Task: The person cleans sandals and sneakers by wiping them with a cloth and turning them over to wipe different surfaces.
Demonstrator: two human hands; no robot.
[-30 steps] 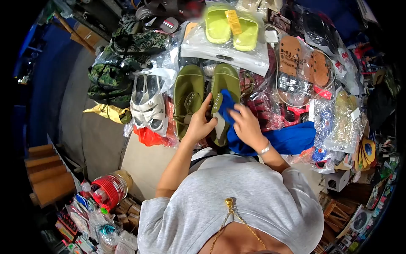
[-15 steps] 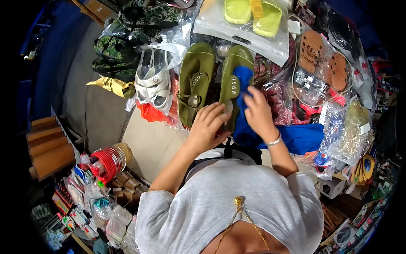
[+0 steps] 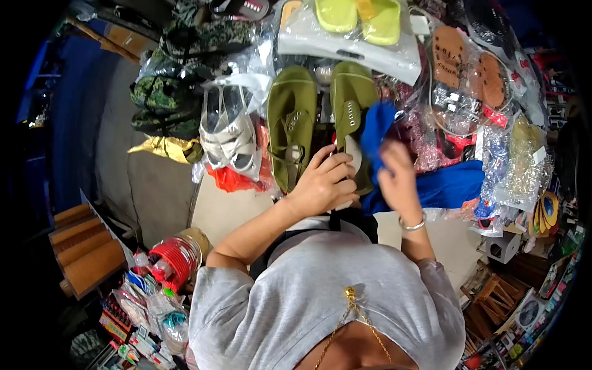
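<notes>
Two olive-green canvas shoes lie side by side before me, toes pointing away: the left shoe [image 3: 293,123] with a loose lace, the right shoe [image 3: 351,102] with bare eyelets. Curled over the heel end of the right shoe is my left hand [image 3: 327,182], its fingers gripping the opening's edge. My right hand [image 3: 398,176], smeared by motion and wearing a silver bangle, holds a blue cloth [image 3: 377,129] just beside that shoe. More of the blue fabric trails off to the right under my wrist.
White sandals in clear plastic [image 3: 228,142] lie to the left, near camouflage shoes [image 3: 163,102]. Yellow-green slippers [image 3: 379,21] rest on a white bag at the back. Brown sandals [image 3: 449,58] and bagged goods fill the right. A red coil [image 3: 176,262] stands lower left.
The blue cloth and my right hand have moved right, from over the right shoe's side to beside it. My left hand keeps its place at the heel. The view has shifted slightly.
</notes>
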